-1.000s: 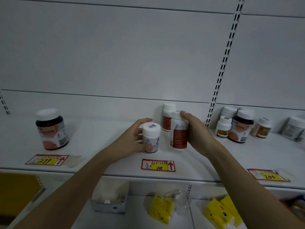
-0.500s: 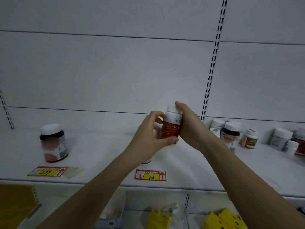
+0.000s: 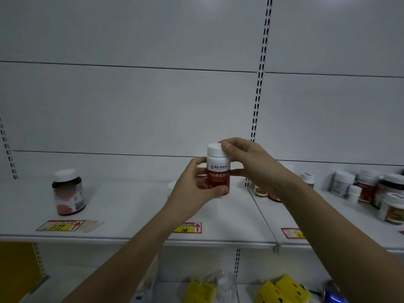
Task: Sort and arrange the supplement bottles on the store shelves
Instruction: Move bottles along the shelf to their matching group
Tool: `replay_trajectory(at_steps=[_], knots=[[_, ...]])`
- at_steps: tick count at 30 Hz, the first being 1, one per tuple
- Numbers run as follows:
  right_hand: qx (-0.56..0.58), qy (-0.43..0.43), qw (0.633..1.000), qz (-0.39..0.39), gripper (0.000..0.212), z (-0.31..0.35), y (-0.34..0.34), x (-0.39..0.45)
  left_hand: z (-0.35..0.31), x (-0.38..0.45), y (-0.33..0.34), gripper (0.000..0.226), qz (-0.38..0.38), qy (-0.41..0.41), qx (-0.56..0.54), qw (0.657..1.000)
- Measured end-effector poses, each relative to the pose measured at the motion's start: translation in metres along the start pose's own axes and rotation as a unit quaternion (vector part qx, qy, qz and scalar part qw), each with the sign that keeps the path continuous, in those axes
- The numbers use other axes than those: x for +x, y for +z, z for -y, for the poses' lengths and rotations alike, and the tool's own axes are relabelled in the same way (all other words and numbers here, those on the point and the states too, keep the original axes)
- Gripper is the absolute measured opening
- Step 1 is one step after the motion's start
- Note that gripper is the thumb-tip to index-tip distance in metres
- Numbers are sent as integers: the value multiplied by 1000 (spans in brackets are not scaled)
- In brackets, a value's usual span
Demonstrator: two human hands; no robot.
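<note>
- The red-label bottle (image 3: 218, 169) is a white plastic bottle with a white screw cap, a white band with dark lettering under the shoulder and a deep red label with pale characters below it; it stands upright in the air, lifted clear of the shelf (image 3: 131, 206), in front of the white back panel.
- The left hand (image 3: 192, 193) has its grip closed around the lower half of the bottle: the thumb lies across the bottom edge of the red label, and the fingers curl round the far side.
- The right hand (image 3: 247, 162) has its grip closed on the top of the bottle: the thumb tip presses the side of the white cap, and the other fingers wrap behind the cap and shoulder.
- Just behind the left hand, low on the shelf, a pale rounded bottle top shows; most of it is hidden.
- Below the bottle, on the shelf's front edge, a red and yellow price tag (image 3: 189, 228) lies partly under the left forearm.
- Well to the left of the bottle, a dark jar (image 3: 68, 194) with a white lid stands alone, with another price tag (image 3: 60, 225) in front of it.
- To the right of the bottle, past the slotted upright (image 3: 259, 88), a cluster of bottles (image 3: 371, 191) stands on the shelf's next section.
- Under the shelf, below the bottle, yellow packets (image 3: 282, 290) lie on a lower shelf.
</note>
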State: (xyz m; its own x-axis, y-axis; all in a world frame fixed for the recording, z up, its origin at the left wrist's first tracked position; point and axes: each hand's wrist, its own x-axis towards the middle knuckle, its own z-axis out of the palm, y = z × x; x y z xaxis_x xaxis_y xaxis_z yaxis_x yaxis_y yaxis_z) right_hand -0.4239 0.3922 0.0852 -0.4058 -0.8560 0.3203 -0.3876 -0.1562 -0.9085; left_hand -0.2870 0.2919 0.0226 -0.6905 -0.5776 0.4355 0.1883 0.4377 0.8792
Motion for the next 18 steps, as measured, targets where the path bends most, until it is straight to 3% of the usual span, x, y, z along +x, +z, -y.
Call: replay_trajectory(at_steps=[8,14,18], knots=[[-104,24,994,-8,35,14,-16,-29,-4,-5,17,65,24,-10,-33,999],[-151,47,984,-84,32,22,-30,-48,1,1,35,68,92,-17,-48,994],[-137,68,978,-143,31,18,-46,-69,18,-10,47,69,127,-28,-1,992]])
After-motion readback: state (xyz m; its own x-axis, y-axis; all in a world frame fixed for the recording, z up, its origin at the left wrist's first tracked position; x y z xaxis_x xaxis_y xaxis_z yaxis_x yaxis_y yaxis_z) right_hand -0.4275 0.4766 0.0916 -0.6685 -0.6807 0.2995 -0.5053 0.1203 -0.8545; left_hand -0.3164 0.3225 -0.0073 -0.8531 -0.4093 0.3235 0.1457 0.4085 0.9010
